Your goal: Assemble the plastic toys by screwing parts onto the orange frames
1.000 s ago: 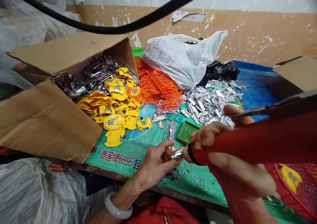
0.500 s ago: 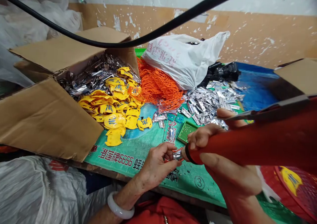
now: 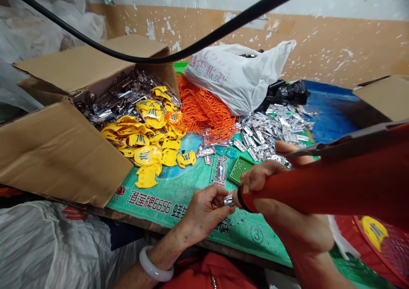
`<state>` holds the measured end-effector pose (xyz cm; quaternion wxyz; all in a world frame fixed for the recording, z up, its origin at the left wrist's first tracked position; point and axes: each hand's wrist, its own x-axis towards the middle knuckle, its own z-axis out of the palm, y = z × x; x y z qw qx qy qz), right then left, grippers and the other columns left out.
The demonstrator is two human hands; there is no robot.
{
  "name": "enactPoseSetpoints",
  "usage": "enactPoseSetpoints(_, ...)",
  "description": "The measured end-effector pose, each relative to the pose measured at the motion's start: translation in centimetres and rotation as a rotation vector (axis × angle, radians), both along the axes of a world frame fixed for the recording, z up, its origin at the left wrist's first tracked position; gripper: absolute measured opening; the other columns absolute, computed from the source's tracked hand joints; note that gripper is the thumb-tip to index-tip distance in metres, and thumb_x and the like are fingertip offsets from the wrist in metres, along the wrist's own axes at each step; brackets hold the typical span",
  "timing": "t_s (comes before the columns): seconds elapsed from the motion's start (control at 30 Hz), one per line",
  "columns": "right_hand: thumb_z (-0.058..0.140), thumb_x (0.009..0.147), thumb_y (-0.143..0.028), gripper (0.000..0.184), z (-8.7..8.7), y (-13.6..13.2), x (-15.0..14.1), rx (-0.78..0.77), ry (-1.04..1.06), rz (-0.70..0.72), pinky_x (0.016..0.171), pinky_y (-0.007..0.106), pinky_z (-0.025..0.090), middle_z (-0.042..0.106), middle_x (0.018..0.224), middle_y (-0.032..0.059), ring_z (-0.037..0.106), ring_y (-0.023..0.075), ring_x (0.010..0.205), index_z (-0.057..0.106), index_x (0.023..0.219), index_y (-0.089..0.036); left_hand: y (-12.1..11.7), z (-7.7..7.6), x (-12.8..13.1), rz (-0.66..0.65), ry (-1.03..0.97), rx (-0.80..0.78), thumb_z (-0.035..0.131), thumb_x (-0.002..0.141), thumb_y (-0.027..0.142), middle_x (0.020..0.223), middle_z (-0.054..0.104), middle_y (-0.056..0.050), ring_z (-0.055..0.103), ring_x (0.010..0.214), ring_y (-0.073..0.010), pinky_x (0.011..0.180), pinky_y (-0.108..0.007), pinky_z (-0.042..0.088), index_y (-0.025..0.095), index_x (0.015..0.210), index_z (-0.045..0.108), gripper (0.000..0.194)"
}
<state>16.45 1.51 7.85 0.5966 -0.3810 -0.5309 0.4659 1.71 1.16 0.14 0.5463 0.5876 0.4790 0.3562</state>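
My left hand (image 3: 204, 210) pinches a small shiny silver plastic part (image 3: 229, 198) between thumb and fingers, with a bit of orange showing at it. My right hand (image 3: 287, 212) is wrapped round a red power screwdriver (image 3: 306, 184) with a black ring near its nose. The tool's tip end meets the silver part or stops right at it; the exact contact is hidden by my fingers. Just beyond the hands lies a small green perforated tray (image 3: 240, 169). One loose silver piece (image 3: 220, 171) rests left of the tray.
A cardboard box (image 3: 64, 152) on its side spills dark silver parts (image 3: 128, 93) and yellow car-body shells (image 3: 148, 154). Orange frames (image 3: 204, 110), a white plastic bag (image 3: 226, 76) and silver parts (image 3: 268, 131) lie behind. A red basket (image 3: 380, 255) stands right. A black cable (image 3: 172, 56) hangs across.
Almost nothing differs. My right hand and the red screwdriver have shifted very slightly to the left; my left hand keeps its pinch on the silver part.
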Motion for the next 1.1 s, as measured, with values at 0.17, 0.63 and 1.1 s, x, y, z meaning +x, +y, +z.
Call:
enactPoseSetpoints(0.17,0.074,0.063,-0.018,0.017,0.12,0.06,0.24,-0.032,-0.144,-0.010,0.073,0.039,0.053,0.059,0.068,-0.0012,0.060,0.0197,0.071,0.062,0.072,-0.026,-0.06,-0.10,0.16,0.008,-0.022,-0.009,0.062,0.070,0.020,0.057,0.046,0.006,0.041,0.055,-0.0091,0.053,-0.022,0.033,0.015,0.079,0.063,0.011)
enactPoseSetpoints(0.63,0.071,0.065,-0.014,0.027,0.03,-0.16,0.01,0.000,-0.081,0.002,0.072,0.039,0.053,0.059,0.072,-0.0012,0.060,0.0195,0.071,0.062,0.087,-0.028,0.01,0.03,0.27,0.012,-0.006,-0.004,0.062,0.069,0.019,0.057,0.048,0.006,0.042,0.055,-0.0095,0.053,-0.022,0.033,0.016,0.078,0.065,0.009)
enactPoseSetpoints(1.1,0.070,0.070,-0.013,0.059,-0.36,0.23,-0.22,0.016,0.018,0.030,0.068,0.036,0.050,0.059,0.073,-0.0045,0.058,0.0166,0.066,0.043,0.118,-0.033,-0.05,0.29,0.19,0.012,0.000,-0.026,0.062,0.070,0.023,0.056,0.042,0.006,0.038,0.053,-0.0091,0.052,-0.023,0.030,0.015,0.074,0.063,0.009)
